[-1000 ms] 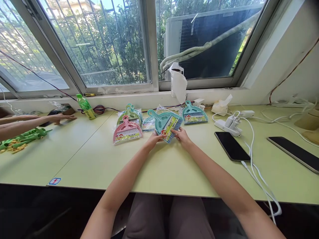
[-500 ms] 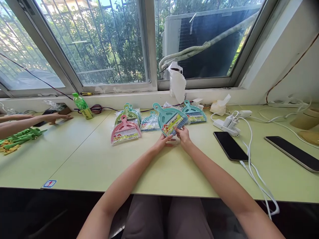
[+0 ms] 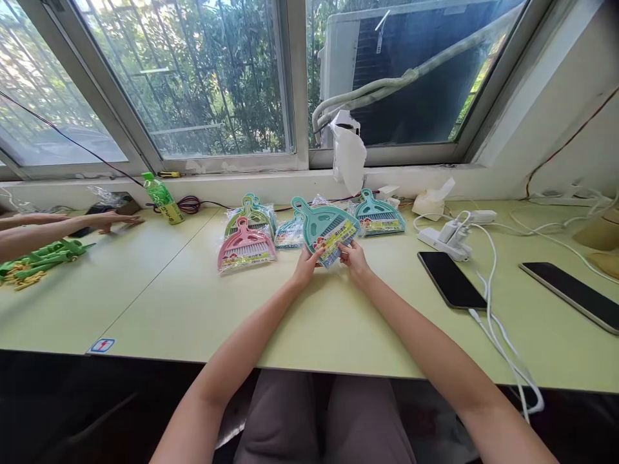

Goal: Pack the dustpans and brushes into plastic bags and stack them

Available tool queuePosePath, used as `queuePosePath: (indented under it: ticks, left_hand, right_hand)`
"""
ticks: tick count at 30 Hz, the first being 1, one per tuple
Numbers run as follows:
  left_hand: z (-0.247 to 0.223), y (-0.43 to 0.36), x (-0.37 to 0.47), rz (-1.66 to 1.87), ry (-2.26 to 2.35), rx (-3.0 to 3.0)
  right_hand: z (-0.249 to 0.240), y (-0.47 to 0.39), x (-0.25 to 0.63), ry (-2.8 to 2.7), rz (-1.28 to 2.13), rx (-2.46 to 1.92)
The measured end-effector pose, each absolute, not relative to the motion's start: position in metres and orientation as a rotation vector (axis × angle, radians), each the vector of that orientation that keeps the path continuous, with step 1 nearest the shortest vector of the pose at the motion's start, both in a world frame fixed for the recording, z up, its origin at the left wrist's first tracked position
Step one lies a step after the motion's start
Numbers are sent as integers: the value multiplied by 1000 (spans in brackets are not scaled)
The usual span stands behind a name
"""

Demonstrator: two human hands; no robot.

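Observation:
Both my hands hold a teal mini dustpan and brush set (image 3: 325, 225) in clear wrapping, tilted, its handle pointing up and left. My left hand (image 3: 306, 265) grips its lower left edge. At the lower right edge my right hand (image 3: 354, 258) pinches it, thumb over the printed label. A pink dustpan set (image 3: 246, 245) lies to the left, with a green dustpan set (image 3: 248, 212) behind it. Partly hidden behind the held one is a light blue dustpan set (image 3: 288, 233). Another teal dustpan set (image 3: 378, 216) lies to the right.
To the right are a power strip (image 3: 445, 243) with white cables, a phone (image 3: 451, 278) and a second phone (image 3: 573, 293). A green bottle (image 3: 163, 200) leans at the back left. Another person's hands (image 3: 113, 220) rest by green plastic pieces (image 3: 48, 258) at far left.
The view has shifted slightly. My left hand has come up along the dustpan set's left edge, and the set has turned a little in my hands. The other sets stay put.

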State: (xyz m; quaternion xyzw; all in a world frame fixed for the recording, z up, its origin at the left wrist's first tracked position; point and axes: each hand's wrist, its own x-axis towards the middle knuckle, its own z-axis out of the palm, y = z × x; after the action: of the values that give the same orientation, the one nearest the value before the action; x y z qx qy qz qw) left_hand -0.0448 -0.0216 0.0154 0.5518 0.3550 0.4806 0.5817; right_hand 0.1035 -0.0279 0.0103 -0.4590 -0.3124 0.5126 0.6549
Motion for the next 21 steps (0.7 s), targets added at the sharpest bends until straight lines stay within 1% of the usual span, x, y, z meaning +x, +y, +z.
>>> queuePosePath:
  ticks: [13, 21]
  left_hand:
    - [8, -14, -45, 1142, 827, 1214]
    - [16, -19, -43, 1186, 796, 1196]
  right_hand:
    - [7, -22, 110, -789, 1214, -1093]
    - [13, -15, 129, -1024, 1229, -1138]
